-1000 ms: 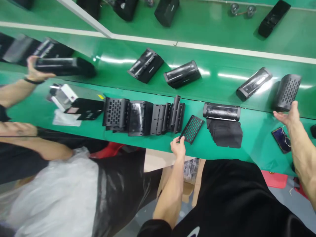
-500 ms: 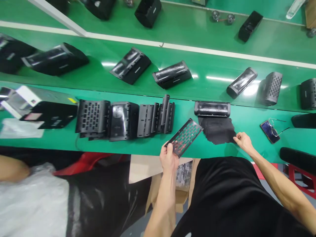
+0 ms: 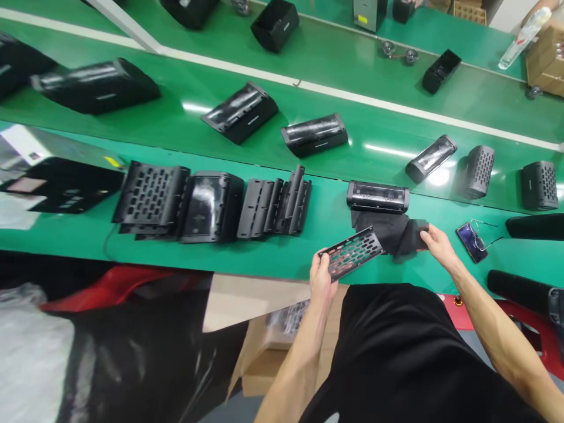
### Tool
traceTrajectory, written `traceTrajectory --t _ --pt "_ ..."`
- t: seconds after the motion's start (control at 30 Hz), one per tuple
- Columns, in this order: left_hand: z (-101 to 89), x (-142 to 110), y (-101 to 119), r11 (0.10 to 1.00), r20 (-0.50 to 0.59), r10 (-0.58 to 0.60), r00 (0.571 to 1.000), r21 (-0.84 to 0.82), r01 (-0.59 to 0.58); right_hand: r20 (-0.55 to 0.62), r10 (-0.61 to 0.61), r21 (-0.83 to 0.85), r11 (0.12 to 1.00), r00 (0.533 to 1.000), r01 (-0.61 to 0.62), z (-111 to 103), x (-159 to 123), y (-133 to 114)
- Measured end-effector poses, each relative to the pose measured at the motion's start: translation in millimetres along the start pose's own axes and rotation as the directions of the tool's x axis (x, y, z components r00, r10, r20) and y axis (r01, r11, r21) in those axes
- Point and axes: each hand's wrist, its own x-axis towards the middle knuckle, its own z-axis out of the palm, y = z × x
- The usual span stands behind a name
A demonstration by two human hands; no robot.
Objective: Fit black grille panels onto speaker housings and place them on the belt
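My left hand (image 3: pixel 322 275) grips one end of a black slotted speaker grille (image 3: pixel 355 252), tilted over the front of the green bench. Pinched in my right hand (image 3: pixel 437 244) is a thin black cloth piece (image 3: pixel 410 239), its near edge lifted. More black cloth pieces (image 3: pixel 381 226) lie beneath it in a loose pile, partly behind the grille's far end. Directly behind the pile rests a black speaker body (image 3: pixel 378 197) with a shiny perforated front.
Stacked grilles (image 3: pixel 152 194), a speaker body (image 3: pixel 211 205) and several panels (image 3: pixel 275 202) stand on the left. Eyeglasses and a phone (image 3: pixel 472 241) lie to the right. Beyond runs a green belt (image 3: pixel 374 123) carrying several speakers. Below the bench is an open cardboard box (image 3: pixel 264 367).
My right hand has lifted a cloth piece off the pile's right side. The left hand has brought the grille rightward, closer to the pile and flatter in angle. The camera view has shifted.
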Motion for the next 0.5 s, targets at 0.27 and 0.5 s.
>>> traceTrajectory --t 0.27,0.5 --pt "-4.4 1 11 1.000 0.000 0.006 1.000 0.007 -0.006 -0.306 0.050 -0.296 0.944 0.951 -0.145 -28 -5 36" --pt "27.6 3 -10 0.983 0.137 -0.184 0.973 0.046 0.180 0.025 -0.150 0.068 0.987 0.988 0.148 -24 -36 -53"
